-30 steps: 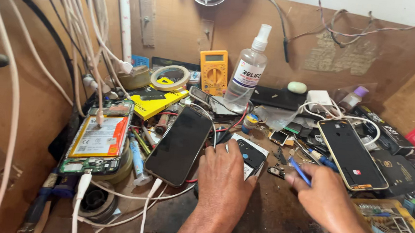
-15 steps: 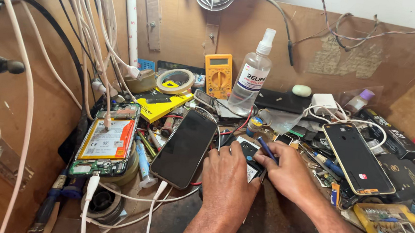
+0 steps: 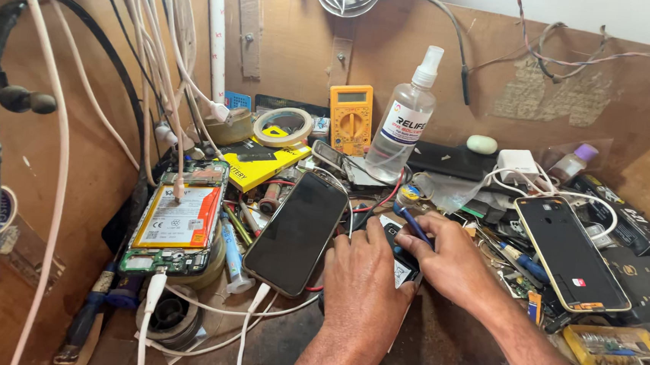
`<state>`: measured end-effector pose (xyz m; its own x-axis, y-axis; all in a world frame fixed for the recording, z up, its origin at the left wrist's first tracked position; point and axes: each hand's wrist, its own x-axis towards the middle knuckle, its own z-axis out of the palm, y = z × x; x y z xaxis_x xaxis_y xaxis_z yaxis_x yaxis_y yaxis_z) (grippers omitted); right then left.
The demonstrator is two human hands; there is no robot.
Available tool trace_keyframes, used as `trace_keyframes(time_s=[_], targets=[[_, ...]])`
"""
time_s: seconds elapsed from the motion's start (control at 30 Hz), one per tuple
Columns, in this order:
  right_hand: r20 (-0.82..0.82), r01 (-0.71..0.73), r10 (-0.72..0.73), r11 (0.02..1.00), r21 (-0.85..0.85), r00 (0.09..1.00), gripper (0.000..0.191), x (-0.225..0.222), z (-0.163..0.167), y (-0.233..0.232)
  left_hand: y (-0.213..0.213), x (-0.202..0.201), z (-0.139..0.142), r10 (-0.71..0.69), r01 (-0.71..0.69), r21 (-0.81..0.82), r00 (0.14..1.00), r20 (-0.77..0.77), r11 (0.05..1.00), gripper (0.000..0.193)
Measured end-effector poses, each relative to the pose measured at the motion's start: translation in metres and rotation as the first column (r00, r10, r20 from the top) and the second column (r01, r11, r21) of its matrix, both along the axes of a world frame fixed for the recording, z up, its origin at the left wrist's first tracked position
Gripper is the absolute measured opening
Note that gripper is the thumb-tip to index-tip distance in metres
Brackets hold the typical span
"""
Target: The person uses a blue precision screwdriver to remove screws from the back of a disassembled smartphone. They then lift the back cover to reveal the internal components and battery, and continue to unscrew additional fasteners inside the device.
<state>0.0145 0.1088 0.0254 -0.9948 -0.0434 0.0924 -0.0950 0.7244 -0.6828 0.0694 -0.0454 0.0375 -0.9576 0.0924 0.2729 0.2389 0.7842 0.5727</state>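
The small phone (image 3: 399, 260) you are working on lies on the surface (image 3: 435, 350) between your two hands, just right of the big dark phone (image 3: 296, 232), and most of it is hidden under your fingers. Your left hand (image 3: 364, 280) lies flat on it, fingers spread and pressing down, pinching nothing. Your right hand (image 3: 449, 261) has its fingers pressed together around a blue tool (image 3: 416, 227), whose tip meets the top edge of the small phone.

To do this well, keep the left palm's weight steady so the phone cannot slide on the cluttered surface. Hold the tool low and close to the tip, work it along the edge gently, and mind the red wire (image 3: 373, 205) running just above.

Compared with a second ago, your right hand has come in from the right side of the surface, where it held the tool near the open phone back (image 3: 570, 253), and now sits tight against your left. Half a second ago the tool was already at the phone; since then it has shifted only slightly. Your left hand has stayed put throughout. The opened phone with the orange battery (image 3: 177, 222), the yellow meter (image 3: 350, 118) and the spray bottle (image 3: 406, 119) have not moved.
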Motion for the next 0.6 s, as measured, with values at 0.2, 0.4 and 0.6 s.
trace_keyframes(time_s=[0.2,0.4,0.6], targets=[[-0.041,0.012,-0.013,0.999,-0.032,0.999,0.025,-0.006,-0.006,0.01,-0.001,0.0,0.0,0.003,-0.003,0.007,1.0,0.005,1.0,0.073],[0.019,0.039,-0.041,0.996,0.084,0.999,0.025,0.014,-0.004,0.025,0.0,-0.001,-0.001,0.005,-0.005,-0.011,1.0,0.001,1.0,0.071],[0.0,-0.006,0.006,0.995,0.1,1.0,0.026,0.024,-0.003,0.018,-0.001,0.001,-0.003,0.001,-0.001,0.004,1.0,-0.013,1.0,0.069]])
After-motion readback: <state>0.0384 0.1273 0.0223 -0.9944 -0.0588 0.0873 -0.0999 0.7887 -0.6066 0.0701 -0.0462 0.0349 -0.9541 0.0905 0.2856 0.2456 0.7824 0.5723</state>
